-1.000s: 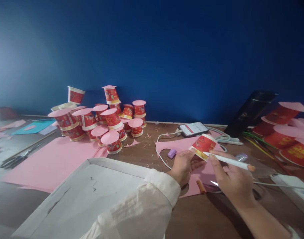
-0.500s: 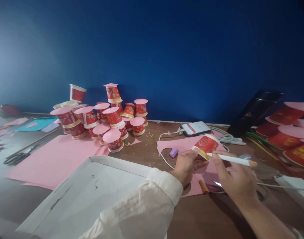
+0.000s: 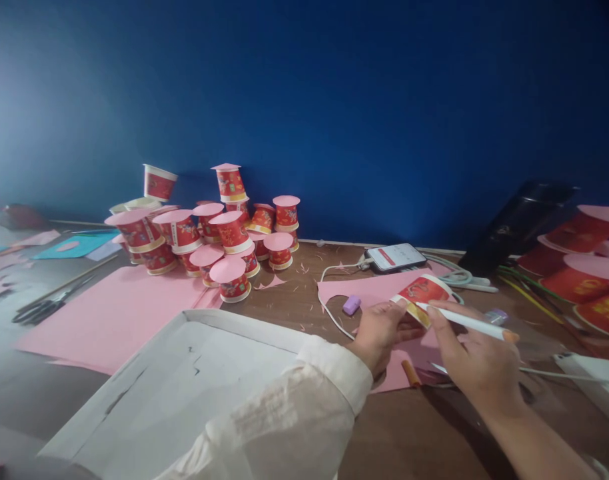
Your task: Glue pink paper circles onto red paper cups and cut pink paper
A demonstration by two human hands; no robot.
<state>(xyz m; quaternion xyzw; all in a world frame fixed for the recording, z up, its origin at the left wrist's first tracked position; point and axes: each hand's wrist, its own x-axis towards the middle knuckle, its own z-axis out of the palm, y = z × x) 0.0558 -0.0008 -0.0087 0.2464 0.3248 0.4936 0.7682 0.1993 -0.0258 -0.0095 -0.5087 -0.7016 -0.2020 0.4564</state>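
Observation:
My left hand point(image 3: 383, 331) is closed on a red paper cup point(image 3: 424, 292) with a white rim and a yellow band, tilted above pink paper. My right hand point(image 3: 477, 353) grips a white pen point(image 3: 472, 323) with an orange end, its tip against the cup's yellow band. Below the cup lies a pink sheet point(image 3: 354, 287) with curved cut edges. A purple block point(image 3: 351, 305) sits on the sheet, left of the cup. An orange-brown stick point(image 3: 411, 374) rests beneath my hands.
Several red cups with pink discs point(image 3: 232, 233) are stacked at the left; more cups point(image 3: 599, 267) stand at the right. A white tray point(image 3: 174, 393), pink sheets point(image 3: 109, 320), scissors point(image 3: 42, 309), a phone point(image 3: 395, 257), cables and a black bottle point(image 3: 517, 223) are around.
The whole view has shifted slightly, so things appear a little further right. Both hands keep their hold on the cup and the pen.

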